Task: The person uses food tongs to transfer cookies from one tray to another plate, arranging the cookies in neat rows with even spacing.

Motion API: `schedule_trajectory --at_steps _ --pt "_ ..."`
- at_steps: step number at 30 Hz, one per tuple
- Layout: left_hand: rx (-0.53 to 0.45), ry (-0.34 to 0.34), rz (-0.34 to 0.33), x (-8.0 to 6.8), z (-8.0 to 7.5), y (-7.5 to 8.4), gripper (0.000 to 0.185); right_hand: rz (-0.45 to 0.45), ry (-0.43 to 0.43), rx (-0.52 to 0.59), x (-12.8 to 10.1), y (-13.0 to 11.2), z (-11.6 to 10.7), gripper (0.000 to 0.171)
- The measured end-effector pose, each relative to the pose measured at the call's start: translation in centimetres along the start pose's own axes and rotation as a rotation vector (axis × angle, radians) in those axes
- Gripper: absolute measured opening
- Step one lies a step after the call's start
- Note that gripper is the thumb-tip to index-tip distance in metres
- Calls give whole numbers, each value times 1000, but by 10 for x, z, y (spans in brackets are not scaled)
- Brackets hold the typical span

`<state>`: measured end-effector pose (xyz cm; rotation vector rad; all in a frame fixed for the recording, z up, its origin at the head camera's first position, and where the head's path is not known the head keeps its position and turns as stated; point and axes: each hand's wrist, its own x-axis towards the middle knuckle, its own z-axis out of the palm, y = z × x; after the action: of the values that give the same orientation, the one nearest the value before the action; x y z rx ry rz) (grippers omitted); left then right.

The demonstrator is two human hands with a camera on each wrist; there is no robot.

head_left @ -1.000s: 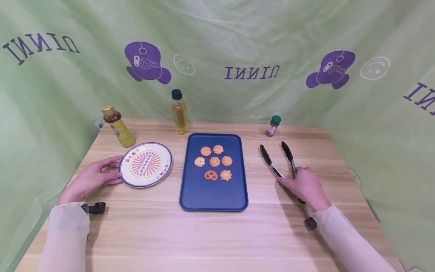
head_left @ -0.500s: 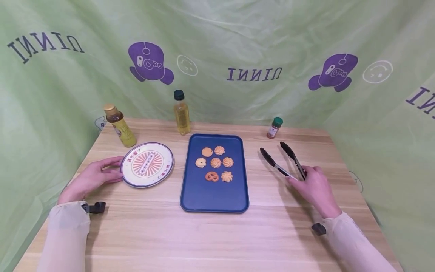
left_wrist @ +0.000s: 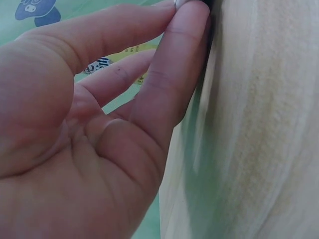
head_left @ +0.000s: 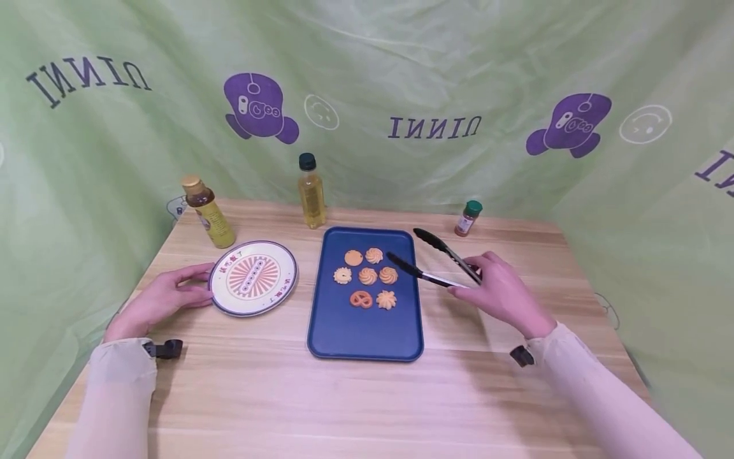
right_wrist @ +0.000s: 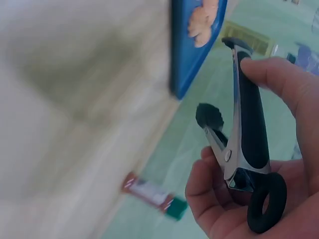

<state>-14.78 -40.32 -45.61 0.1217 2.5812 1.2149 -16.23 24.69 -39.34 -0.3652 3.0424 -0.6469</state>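
My left hand [head_left: 163,298] pinches the near-left rim of a round white plate [head_left: 253,278] with a red ray pattern; thumb and fingertips meet at the rim in the left wrist view. In my right hand [head_left: 504,294] is a pair of black-and-silver tongs [right_wrist: 253,114], held with the thumb along one arm and fingers curled round the other. The tongs' arms are spread, with nothing between their black tips. One tip overlaps the right part of a blue tray [head_left: 367,335] in the head view. Several cookies [head_left: 367,275], one pretzel-shaped [head_left: 361,299], lie on that tray.
Behind the plate stands a brown-and-yellow bottle [head_left: 211,217] with a gold cap. An oil bottle [head_left: 312,194] is behind the tray, and a small green-capped spice jar [head_left: 467,220] at the back right. A green curtain [head_left: 367,76] encloses the wooden table [head_left: 321,408].
My right hand has lifted the tongs and swung them left from the table's right side to the tray's right edge. The left hand keeps its place at the plate.
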Motion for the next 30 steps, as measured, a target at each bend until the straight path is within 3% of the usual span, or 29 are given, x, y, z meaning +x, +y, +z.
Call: schedule_trajectory --at_steps 10,18,30 --pt "12 -8 -41 0 0 -2 83 -105 -84 -1 37 -45 4 60" --pt "23 -2 -59 -1 1 -2 83 -126 -136 -25 48 -62 8 58" --pt "-12 13 -30 -4 3 -2 81 -177 -173 -62 62 -82 10 50"
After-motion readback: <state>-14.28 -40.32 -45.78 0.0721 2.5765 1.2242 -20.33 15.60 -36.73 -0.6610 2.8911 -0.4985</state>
